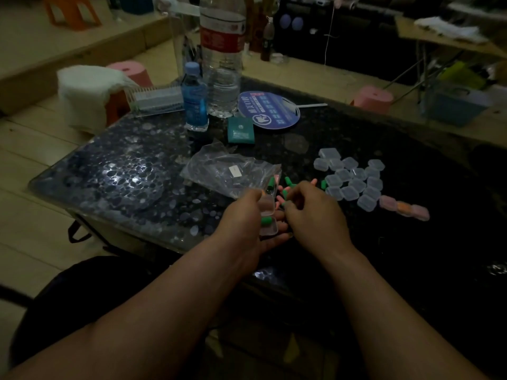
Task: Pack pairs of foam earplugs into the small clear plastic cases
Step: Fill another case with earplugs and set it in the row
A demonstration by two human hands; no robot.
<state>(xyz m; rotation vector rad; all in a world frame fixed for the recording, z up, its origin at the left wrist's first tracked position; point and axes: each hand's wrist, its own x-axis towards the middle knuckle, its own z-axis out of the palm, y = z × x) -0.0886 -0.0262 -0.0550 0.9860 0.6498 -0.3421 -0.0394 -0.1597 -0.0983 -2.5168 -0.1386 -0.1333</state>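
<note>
While left hand [241, 215] grips one case [267, 207], three filled cases [404, 208]

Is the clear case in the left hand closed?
No, the clear case in the left hand is hinged open, with a green earplug lying inside.

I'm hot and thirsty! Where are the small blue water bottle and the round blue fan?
small blue water bottle [194, 101], head view, on its label.
round blue fan [270, 111], head view, middle of its face.
</note>
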